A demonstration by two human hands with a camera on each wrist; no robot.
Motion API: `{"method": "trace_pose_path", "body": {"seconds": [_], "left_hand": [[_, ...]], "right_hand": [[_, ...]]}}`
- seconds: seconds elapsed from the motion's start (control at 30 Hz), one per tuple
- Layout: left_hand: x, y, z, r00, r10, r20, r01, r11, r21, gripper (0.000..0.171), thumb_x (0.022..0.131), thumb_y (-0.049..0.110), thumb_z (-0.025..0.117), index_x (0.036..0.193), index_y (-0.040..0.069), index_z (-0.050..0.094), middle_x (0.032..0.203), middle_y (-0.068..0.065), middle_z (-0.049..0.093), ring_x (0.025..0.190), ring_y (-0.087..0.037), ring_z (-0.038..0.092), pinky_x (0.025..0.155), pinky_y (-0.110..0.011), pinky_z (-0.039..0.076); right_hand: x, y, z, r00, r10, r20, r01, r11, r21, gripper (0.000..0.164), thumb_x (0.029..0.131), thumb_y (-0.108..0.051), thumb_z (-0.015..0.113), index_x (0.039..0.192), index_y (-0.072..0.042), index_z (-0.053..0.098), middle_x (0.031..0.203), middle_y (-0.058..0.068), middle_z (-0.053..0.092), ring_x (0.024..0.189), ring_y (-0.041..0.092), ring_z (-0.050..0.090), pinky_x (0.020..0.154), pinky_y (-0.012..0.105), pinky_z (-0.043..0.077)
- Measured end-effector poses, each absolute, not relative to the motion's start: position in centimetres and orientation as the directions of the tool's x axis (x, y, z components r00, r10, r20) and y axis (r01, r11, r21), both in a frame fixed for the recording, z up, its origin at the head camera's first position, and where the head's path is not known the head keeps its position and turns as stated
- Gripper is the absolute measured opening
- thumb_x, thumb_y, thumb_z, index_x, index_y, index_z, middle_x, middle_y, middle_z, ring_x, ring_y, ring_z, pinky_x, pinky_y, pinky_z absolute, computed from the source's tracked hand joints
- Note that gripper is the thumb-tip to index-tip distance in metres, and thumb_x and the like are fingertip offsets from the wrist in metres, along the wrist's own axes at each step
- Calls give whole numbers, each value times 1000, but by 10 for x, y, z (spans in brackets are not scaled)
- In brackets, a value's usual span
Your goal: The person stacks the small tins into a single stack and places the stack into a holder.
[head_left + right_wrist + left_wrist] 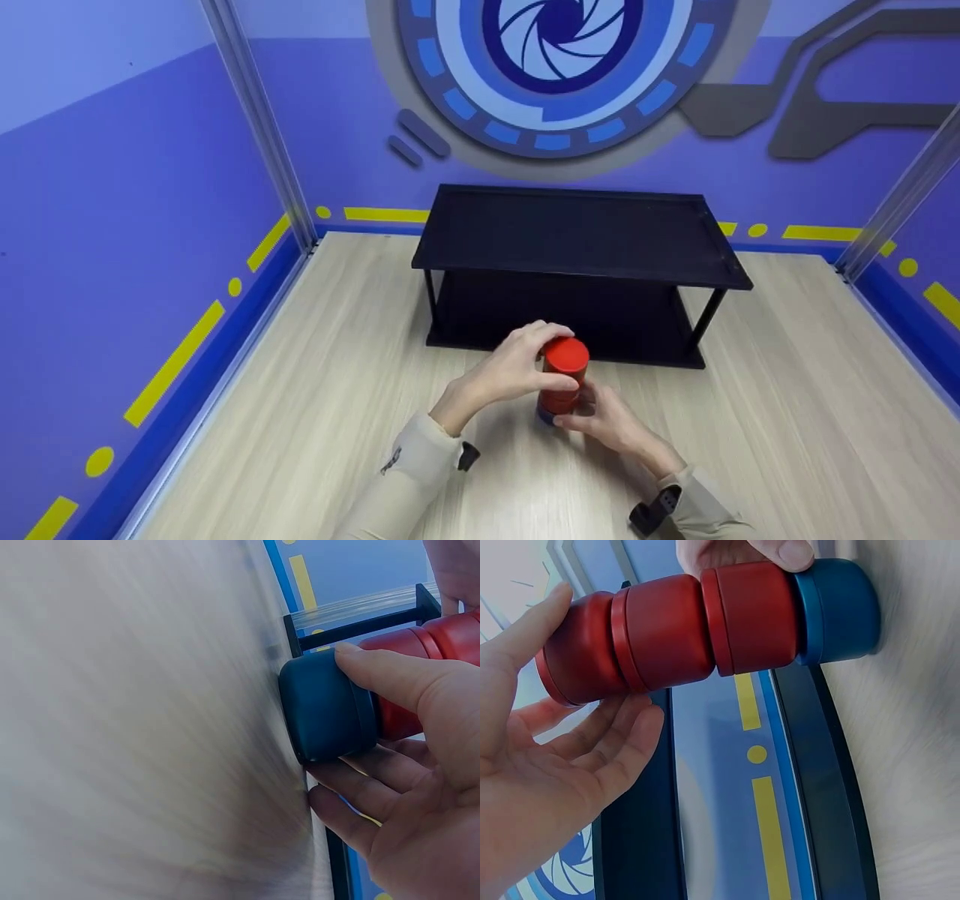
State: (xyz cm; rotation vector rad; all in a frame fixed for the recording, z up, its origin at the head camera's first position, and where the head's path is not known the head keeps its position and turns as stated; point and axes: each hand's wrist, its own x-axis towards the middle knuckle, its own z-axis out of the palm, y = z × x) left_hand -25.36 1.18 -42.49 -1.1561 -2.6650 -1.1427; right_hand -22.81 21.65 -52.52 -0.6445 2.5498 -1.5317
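A stack of nested cups (562,379) is standing upright on the pale wooden bench (787,420), just in front of a black two-tier shelf (577,240) — three red cups sitting one on another over a single blue cup (840,611) at the bottom, which is resting on the bench surface.

The left hand (517,367) is reaching in from the left and cupping the upper part of the stack: its fingers are curling over the top red cup (581,652) and its thumb is lying across the front. In the left wrist view the palm is sitting open beside the top cups, the fingers only loosely bent and the thumb tip touching the rim, so it is a light hold rather than a tight clamp.

The right hand (604,420) is steadying the base from the right. In the right wrist view its thumb is pressing on the blue cup's rim where it meets the lowest red cup (409,709), and the other fingers are curving under and around the same spot — pinching the bottom of the stack.

Both sleeves are light beige, and a dark strap is showing at each wrist. Purple walls with yellow dashes and a round blue emblem are enclosing the bench.
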Motion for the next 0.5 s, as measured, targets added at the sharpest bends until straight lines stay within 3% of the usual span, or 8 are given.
{"method": "trace_pose_path", "body": {"seconds": [0.5], "left_hand": [[-254, 7, -435, -737, 625, 257, 609, 450, 652, 75, 77, 36, 80, 140, 19, 44, 125, 1, 58, 110, -11, 56, 97, -28, 47]], "right_hand": [[-225, 216, -523, -908, -397, 135, -310, 419, -853, 63, 81, -18, 77, 133, -1, 47, 124, 15, 65, 113, 28, 63, 96, 39, 51]]}}
